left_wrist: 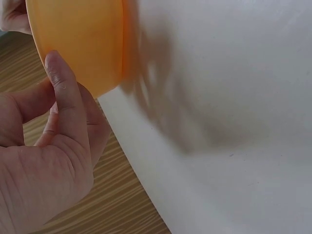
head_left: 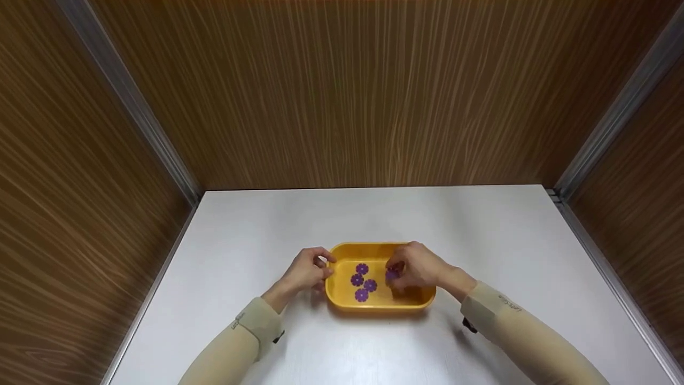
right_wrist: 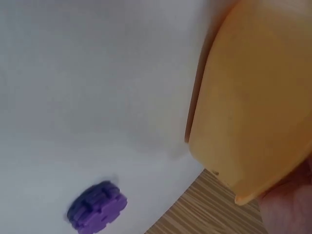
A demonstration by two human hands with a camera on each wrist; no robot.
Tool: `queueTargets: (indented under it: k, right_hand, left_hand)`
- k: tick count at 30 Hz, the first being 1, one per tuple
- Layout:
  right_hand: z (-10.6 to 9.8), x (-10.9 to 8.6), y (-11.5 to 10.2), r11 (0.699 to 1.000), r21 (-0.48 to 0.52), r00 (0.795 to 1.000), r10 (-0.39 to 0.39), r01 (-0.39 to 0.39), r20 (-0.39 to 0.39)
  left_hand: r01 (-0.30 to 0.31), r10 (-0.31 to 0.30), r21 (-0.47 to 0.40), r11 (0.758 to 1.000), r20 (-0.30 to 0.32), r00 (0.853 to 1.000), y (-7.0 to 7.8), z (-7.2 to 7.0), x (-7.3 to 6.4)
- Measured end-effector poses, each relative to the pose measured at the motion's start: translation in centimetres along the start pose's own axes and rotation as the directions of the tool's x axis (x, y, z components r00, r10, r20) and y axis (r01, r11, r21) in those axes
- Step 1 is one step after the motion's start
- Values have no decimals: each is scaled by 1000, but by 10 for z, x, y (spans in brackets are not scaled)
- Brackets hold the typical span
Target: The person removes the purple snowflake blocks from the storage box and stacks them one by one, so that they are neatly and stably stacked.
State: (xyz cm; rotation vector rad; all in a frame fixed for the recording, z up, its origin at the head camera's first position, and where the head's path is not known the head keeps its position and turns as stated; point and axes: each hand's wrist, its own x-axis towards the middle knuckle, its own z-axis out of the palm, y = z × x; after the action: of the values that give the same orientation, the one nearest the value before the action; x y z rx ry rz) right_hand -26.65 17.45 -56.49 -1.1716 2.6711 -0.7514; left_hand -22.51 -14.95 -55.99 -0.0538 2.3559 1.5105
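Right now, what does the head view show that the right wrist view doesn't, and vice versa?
Head only: the left hand at the rim of the yellow tray, and purple flower-shaped pieces inside it.
Right wrist only: a purple cog-edged item outside the tray, against the white tabletop.
Both: tray, tabletop, brown wood-grain panelling, and at least part of the right hand.

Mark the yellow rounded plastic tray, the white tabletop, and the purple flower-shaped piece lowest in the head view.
Yellow rounded plastic tray (head_left: 368,250), head view, inner far wall.
White tabletop (head_left: 256,224), head view, bare surface left of tray.
Purple flower-shaped piece (head_left: 362,295), head view, top face's middle.
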Motion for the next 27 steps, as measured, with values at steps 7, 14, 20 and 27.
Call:
queueTargets:
  k: [7, 14, 20, 27]
  right_hand:
    - [-14, -13, 1, 1000, -20, 998, -20, 19, -62]
    - [-24, -25, 2, 1000, 17, 996, 18, -17, -91]
    - [-29, -34, 6, 1000, 27, 994, 13, -10, -108]
    - [-32, -47, 18, 998, 5, 981, -64, 66, -185]
  left_hand:
    - [-31, 32, -7, 999, 11, 999, -3, 0, 1]
    - [-23, 23, 3, 1000, -1, 1000, -2, 0, 1]
    - [-2, 3, 7, 1000, -8, 1000, -1, 0, 0]
    - [-1, 1, 14, 1000, -4, 1000, 1, 0, 0]
